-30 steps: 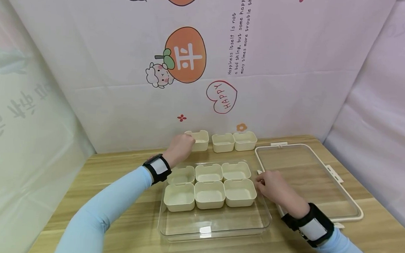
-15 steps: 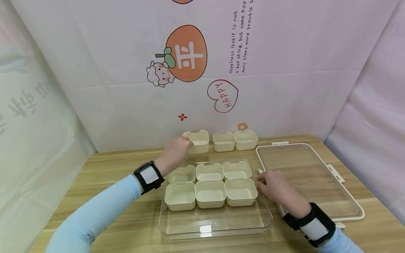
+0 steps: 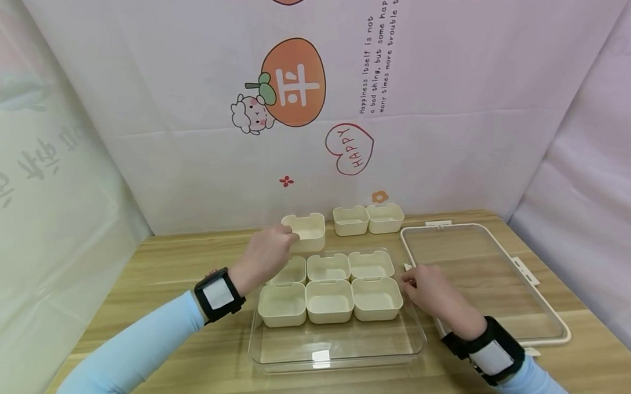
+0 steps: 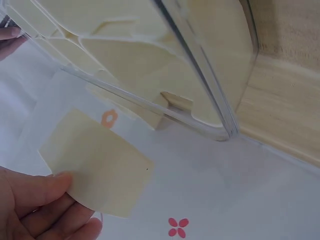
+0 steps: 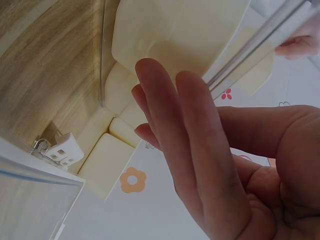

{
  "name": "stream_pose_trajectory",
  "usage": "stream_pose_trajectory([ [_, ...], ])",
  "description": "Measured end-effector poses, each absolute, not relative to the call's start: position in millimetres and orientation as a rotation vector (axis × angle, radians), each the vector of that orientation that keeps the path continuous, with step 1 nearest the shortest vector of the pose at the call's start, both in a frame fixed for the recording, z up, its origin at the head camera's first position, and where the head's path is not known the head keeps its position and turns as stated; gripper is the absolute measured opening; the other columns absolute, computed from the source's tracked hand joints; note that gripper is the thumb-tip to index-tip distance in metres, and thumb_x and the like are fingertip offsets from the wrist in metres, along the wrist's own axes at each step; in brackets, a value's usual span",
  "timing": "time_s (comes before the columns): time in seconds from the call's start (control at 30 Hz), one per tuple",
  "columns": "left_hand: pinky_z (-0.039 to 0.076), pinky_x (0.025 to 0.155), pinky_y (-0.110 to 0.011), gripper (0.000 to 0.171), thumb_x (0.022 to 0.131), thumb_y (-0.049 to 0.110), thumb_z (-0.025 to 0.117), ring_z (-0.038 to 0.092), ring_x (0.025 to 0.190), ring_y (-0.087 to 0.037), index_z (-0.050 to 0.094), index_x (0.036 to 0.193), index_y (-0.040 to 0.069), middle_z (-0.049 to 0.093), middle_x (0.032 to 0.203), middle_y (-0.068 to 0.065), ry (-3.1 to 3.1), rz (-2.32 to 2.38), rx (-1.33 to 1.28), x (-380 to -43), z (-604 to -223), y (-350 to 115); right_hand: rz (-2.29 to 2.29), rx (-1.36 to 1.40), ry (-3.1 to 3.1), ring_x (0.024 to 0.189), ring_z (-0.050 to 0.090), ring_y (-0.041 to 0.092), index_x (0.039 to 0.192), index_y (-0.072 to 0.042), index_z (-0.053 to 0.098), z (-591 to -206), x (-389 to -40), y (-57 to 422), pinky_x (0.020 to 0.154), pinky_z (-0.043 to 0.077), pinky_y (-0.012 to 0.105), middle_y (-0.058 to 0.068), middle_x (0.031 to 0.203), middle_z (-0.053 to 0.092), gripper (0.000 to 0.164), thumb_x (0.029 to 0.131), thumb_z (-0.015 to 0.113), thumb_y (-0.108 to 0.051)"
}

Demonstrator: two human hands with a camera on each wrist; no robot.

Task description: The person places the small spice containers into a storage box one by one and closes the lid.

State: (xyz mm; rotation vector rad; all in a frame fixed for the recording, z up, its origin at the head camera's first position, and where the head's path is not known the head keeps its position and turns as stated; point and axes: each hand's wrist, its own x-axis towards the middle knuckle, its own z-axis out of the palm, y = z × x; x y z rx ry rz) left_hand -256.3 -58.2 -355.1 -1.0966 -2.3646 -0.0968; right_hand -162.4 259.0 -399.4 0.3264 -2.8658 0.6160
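Note:
In the head view my left hand (image 3: 263,254) pinches a small cream box (image 3: 310,227) at its left side, over the back edge of the clear plastic bin (image 3: 336,363). From the left wrist, the same box (image 4: 100,165) shows its plain outside, with the thumb against its edge. Inside the bin stand two rows of cream boxes, among them a front-left box (image 3: 282,306) and a back-right box (image 3: 371,265). My right hand (image 3: 431,291) is at the bin's right rim; its fingers (image 5: 167,130) are nearly straight beside the bin wall and hold no box.
Two more cream boxes, a left one (image 3: 350,221) and a right one (image 3: 385,219), stand side by side at the back of the wooden table (image 3: 186,320). A clear lid (image 3: 490,278) with a white frame and clips lies right of the bin. A printed cloth (image 3: 191,175) hangs behind.
My left hand has brought the cream box from the back of the table toward me, to the bin's back edge. My right hand has stayed at the bin's right rim.

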Motion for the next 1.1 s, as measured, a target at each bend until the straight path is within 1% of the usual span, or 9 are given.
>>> stream_pose_trajectory([
  [0.13,0.038,0.044,-0.019,0.033,0.071,-0.016,0.05,0.048,0.055,-0.01,0.072,0.077,0.008,0.055,0.063,0.0,-2.322,-0.12,-1.088,-247,-356,-62,0.612,0.32,-2.87,0.049,0.037,0.007,0.064,-0.011,0.061,-398,-162,259,0.046,0.029,0.02,-0.006,0.052,0.04,0.019,0.08,0.063,-0.002],
  [0.27,0.028,0.043,-0.018,0.034,0.068,-0.017,0.048,0.038,0.053,-0.008,0.07,0.072,0.009,0.049,0.059,0.001,-2.285,-0.127,-1.091,-240,-357,-66,0.605,0.306,-2.868,0.05,0.038,0.008,0.067,-0.01,0.066,-398,-161,259,0.046,0.03,0.021,-0.006,0.053,0.043,0.015,0.08,0.064,-0.003],
  [0.33,0.027,0.044,-0.018,0.034,0.067,-0.017,0.048,0.037,0.054,-0.008,0.069,0.071,0.01,0.047,0.058,0.002,-2.279,-0.126,-1.085,-237,-357,-68,0.599,0.306,-2.868,0.05,0.038,0.008,0.068,-0.01,0.066,-399,-162,259,0.046,0.03,0.021,-0.006,0.053,0.043,0.014,0.08,0.064,-0.003],
  [0.47,0.029,0.044,-0.017,0.036,0.066,-0.017,0.048,0.042,0.055,-0.008,0.07,0.075,0.01,0.051,0.061,0.002,-2.276,-0.126,-1.07,-229,-357,-73,0.587,0.312,-2.87,0.049,0.037,0.008,0.066,-0.01,0.064,-401,-163,260,0.046,0.029,0.021,-0.006,0.053,0.041,0.016,0.081,0.063,-0.003],
  [0.6,0.038,0.046,-0.018,0.036,0.069,-0.016,0.051,0.052,0.058,-0.011,0.073,0.08,0.01,0.06,0.066,0.0,-2.262,-0.134,-1.068,-219,-357,-78,0.599,0.318,-2.874,0.048,0.037,0.007,0.064,-0.011,0.062,-402,-164,260,0.046,0.029,0.021,-0.007,0.051,0.04,0.018,0.081,0.063,-0.003],
  [0.7,0.042,0.048,-0.019,0.035,0.07,-0.016,0.053,0.057,0.061,-0.012,0.074,0.082,0.01,0.062,0.068,0.0,-2.254,-0.147,-1.066,-213,-358,-82,0.606,0.323,-2.869,0.048,0.037,0.007,0.062,-0.012,0.059,-402,-164,260,0.046,0.029,0.02,-0.007,0.05,0.04,0.021,0.081,0.062,-0.002],
  [0.8,0.04,0.046,-0.019,0.034,0.069,-0.015,0.055,0.054,0.06,-0.012,0.073,0.08,0.011,0.059,0.066,0.001,-2.244,-0.161,-1.058,-208,-361,-85,0.602,0.334,-2.858,0.047,0.037,0.006,0.06,-0.013,0.057,-402,-164,260,0.046,0.029,0.02,-0.008,0.049,0.04,0.024,0.08,0.062,-0.001],
  [0.93,0.035,0.044,-0.019,0.033,0.069,-0.016,0.055,0.05,0.057,-0.011,0.071,0.078,0.011,0.055,0.063,0.002,-2.212,-0.176,-1.062,-203,-364,-89,0.6,0.333,-2.855,0.047,0.039,0.006,0.062,-0.011,0.061,-401,-164,260,0.045,0.03,0.02,-0.007,0.05,0.044,0.021,0.081,0.062,-0.002],
  [1.1,0.041,0.048,-0.02,0.031,0.07,-0.015,0.053,0.051,0.058,-0.012,0.072,0.078,0.009,0.059,0.064,0.002,-2.15,-0.218,-1.091,-196,-367,-93,0.602,0.312,-2.872,0.048,0.039,0.007,0.066,-0.01,0.064,-399,-164,259,0.045,0.031,0.021,-0.006,0.052,0.044,0.017,0.081,0.062,-0.003],
])
